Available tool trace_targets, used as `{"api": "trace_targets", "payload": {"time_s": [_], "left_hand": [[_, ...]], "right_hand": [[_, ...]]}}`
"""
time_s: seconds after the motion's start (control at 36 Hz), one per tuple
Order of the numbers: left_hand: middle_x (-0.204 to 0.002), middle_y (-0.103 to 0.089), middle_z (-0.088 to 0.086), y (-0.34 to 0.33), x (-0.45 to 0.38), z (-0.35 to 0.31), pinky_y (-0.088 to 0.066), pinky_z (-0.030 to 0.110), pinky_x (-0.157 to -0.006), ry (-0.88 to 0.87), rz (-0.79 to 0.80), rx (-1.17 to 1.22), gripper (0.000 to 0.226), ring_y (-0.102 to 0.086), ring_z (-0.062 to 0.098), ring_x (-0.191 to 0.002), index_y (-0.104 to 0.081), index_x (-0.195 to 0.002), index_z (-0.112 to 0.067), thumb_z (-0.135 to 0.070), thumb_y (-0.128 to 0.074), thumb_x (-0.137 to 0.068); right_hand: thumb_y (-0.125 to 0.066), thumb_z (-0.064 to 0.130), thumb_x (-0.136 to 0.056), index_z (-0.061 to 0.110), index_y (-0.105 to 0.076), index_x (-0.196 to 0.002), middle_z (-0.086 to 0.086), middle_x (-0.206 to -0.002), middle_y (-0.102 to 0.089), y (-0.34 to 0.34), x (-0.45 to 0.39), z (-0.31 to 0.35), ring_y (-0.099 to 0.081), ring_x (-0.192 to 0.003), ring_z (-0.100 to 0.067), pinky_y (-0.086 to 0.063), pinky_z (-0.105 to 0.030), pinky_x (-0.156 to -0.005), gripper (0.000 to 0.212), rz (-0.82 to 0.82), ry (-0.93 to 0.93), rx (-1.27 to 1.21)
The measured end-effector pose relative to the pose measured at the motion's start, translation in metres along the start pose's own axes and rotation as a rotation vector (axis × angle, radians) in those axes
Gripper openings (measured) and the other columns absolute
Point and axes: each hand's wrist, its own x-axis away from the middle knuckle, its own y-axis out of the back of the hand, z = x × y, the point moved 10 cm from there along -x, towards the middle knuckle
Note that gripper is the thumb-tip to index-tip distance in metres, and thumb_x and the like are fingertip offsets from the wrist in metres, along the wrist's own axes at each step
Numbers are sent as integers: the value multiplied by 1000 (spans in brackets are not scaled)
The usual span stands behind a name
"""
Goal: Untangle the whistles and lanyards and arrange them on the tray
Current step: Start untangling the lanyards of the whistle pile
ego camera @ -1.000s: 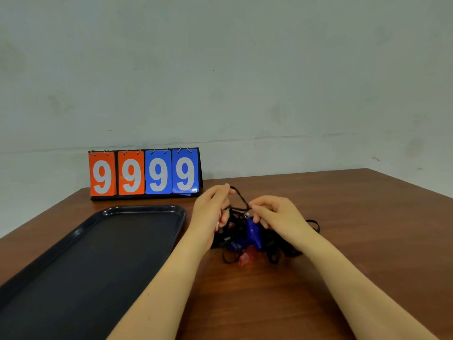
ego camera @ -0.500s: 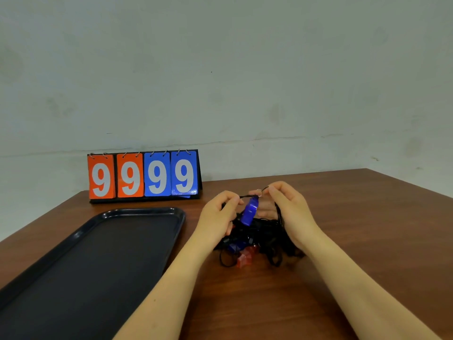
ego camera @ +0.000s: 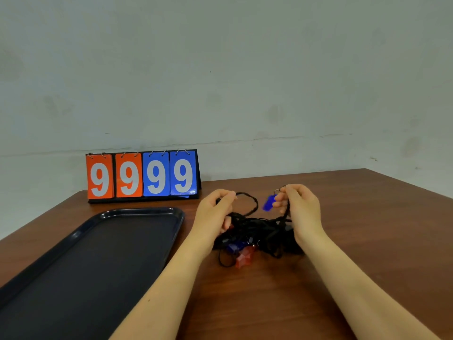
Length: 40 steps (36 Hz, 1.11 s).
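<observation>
On a brown tabletop (ego camera: 367, 229) before a pale wall, left hand (ego camera: 215, 214) pinches a black lanyard (ego camera: 250, 204), right hand (ego camera: 302, 209) grips a blue whistle (ego camera: 269, 202) above the tangle (ego camera: 259, 236), beside the empty tray (ego camera: 137, 213).

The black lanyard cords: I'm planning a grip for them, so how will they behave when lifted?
Probably floppy: the black lanyard cord sags in a loop between the left hand and the tangle. Likely light, since a fingertip pinch holds it. The blue whistle dangling below the right hand suggests whistles will swing, and neighbouring loops may drag along.
</observation>
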Motion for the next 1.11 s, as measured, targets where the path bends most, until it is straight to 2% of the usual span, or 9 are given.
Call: {"api": "trace_targets", "payload": {"time_s": [0.17, 0.31, 0.47, 0.64, 0.72, 0.86, 0.94, 1.06, 1.11], "left_hand": [[-60, -47, -6, 5, -1, -4, -29, 19, -39, -17, -34, 2, 16, -39, 7, -42, -63, -97, -15, -26, -52, -98], [-60, -50, -7, 2, -1, -6, -32, 17, -39, -33, -11, -15, 14, -41, 5, -41, -63, -97, -15, -25, -53, -97], [-61, -50, -5, 2, -3, -5, -31, 19, -40, -27, -5, -16, 15, -41, 7, -41, -63, -96, -14, -25, -53, -97], [-74, -57, -3, 2, -3, -4, -32, 16, -37, -43, -19, -70, 12, -43, 7, -41, -63, -95, -15, -23, -54, -96], [-94, -61, -4, 8, -6, -5, -37, 15, -43, -83, -74, -110, 9, -48, 5, -48, -61, -101, -24, -19, -58, -94], [-94, -61, 0, 21, -9, -3, -42, 15, -51, -68, -149, -111, 20, -55, 7, -64, -57, -112, -27, -20, -59, -94], [-85, -60, 4, 30, -9, 6, -40, 15, -48, 9, -212, -28, 13, -52, 7, -59, -60, -108, -18, -18, -55, -96], [-69, -53, 2, 33, -6, 10, -35, 14, -40, 99, -203, 122, 18, -45, 6, -48, -62, -96, -6, -19, -50, -99], [-65, -52, 1, 31, -4, 7, -34, 15, -39, 105, -185, 123, 20, -44, 6, -47, -62, -92, -6, -19, -49, -99]], "right_hand": [[-51, 18, -95, 19, -64, -85, 2, -76, -66, -18, 5, 7, -61, -67, -13, -50, -26, -61, 17, 162, 189, 633], [-51, 20, -97, 21, -66, -86, 9, -75, -64, -42, 15, 3, -58, -68, -3, -40, -12, -58, 18, 320, 283, 852], [-35, 35, -102, 22, -62, -121, 12, -116, -60, -50, 21, -8, -54, -108, -3, -41, -21, -92, 36, 357, 131, 490], [-45, 24, -100, 13, -63, -76, 9, -58, -54, -52, 23, 1, -51, -52, -2, -40, -11, -54, 32, 389, 117, 296], [-44, 24, -101, 12, -56, -75, 8, -51, -44, -30, 10, -4, -35, -45, -7, -30, -19, -45, 31, 232, -33, 48], [-41, 25, -102, 10, -58, -80, -1, -63, -49, 45, -13, -13, -42, -54, -13, -35, -24, -50, 32, -283, -124, -103], [-38, 28, -103, 5, -65, -90, -4, -69, -52, 73, -21, -14, -45, -59, -17, -37, -31, -59, 37, -420, -72, 129], [-35, 30, -103, 6, -66, -84, -5, -80, -63, 46, -30, -18, -53, -71, -15, -40, -32, -66, 44, -137, 21, 703], [-37, 33, -101, 7, -67, -104, -10, -101, -65, 31, -27, -19, -56, -97, -24, -46, -36, -80, 39, -55, 89, 1028]]}}
